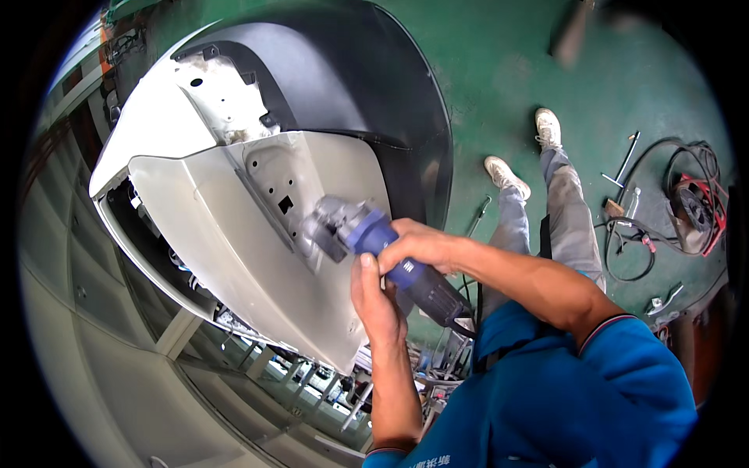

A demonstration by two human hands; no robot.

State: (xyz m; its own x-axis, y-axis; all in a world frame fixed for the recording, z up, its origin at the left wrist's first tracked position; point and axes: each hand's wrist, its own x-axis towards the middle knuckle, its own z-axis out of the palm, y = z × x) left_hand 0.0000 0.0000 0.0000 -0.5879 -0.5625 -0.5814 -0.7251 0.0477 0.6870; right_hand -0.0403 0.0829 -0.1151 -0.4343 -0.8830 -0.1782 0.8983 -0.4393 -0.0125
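A blue and black angle grinder (390, 248) is held at an angle, its grey head against or just over a light-coloured car body panel (234, 226). Around the blue casing my right hand (421, 243) is wrapped, with the arm coming in from the right. My left hand (376, 303) is closed at the grinder's near side, thumb up; its other fingers are partly hidden. Beside the grinder head lies a recess (275, 178) in the panel, pierced by several round holes and a square one. Whether the disc touches the metal I cannot tell.
A dark bumper (367, 78) curves along the car's far side. On the green floor (484, 93) at right lie a coiled cable (694, 168), a T-handled tool (624, 164) and other tools. My shoes (548, 126) stand near the bumper. Assorted parts (437, 370) sit below the panel.
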